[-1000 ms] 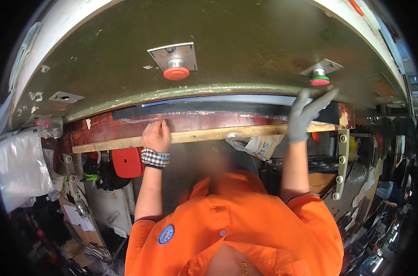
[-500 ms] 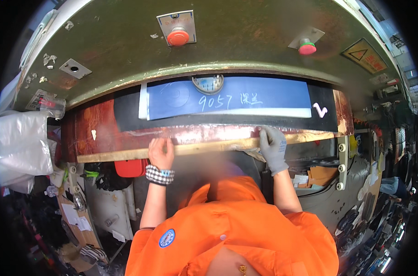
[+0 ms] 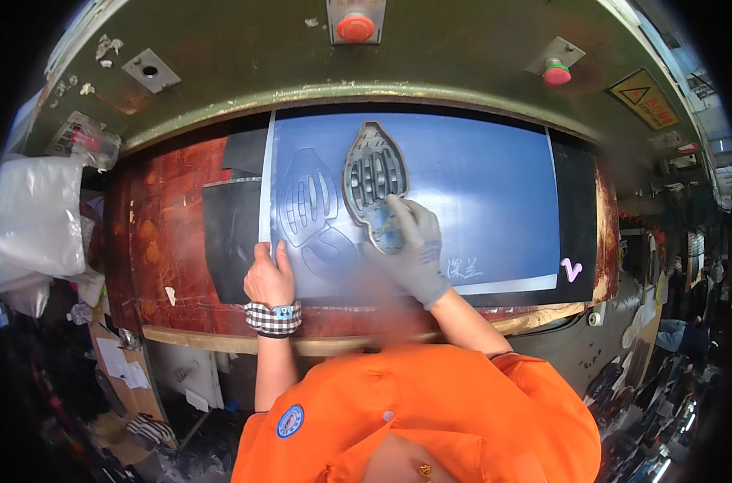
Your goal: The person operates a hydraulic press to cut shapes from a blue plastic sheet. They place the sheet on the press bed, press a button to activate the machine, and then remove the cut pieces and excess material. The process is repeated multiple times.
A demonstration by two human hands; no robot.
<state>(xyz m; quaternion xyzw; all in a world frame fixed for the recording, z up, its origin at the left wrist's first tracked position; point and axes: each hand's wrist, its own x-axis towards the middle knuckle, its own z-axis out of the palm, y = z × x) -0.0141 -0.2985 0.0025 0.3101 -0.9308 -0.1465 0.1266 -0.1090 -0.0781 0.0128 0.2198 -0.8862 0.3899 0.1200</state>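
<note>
- The right hand (image 3: 412,251), in a grey glove, grips the lower end of a grey sole-shaped cutting die (image 3: 374,182); its fingers are curled over the die's heel, and the die lies flat on the blue sheet (image 3: 478,185).
- The bare left hand (image 3: 268,278), with a checked wristband, lies open, fingers pressing flat on the blue sheet's lower left edge and gripping nothing.
- Just left of the die, between the two hands, a sole-shaped outline (image 3: 305,205) is pressed into the sheet.
- The blue sheet rests on a dark board over the reddish-brown press bed (image 3: 160,241); a small pale mark (image 3: 572,269) sits on the board near the sheet's lower right corner.
- Above, on the green machine head (image 3: 245,56), a red round button on a grey square plate (image 3: 355,26) sits at top centre, and a second red button (image 3: 556,72) to the right.
- A yellow triangular warning label (image 3: 644,97) is stuck at the far right of the head.
- A white plastic bag (image 3: 32,221) hangs at the left edge; what it holds cannot be told.
</note>
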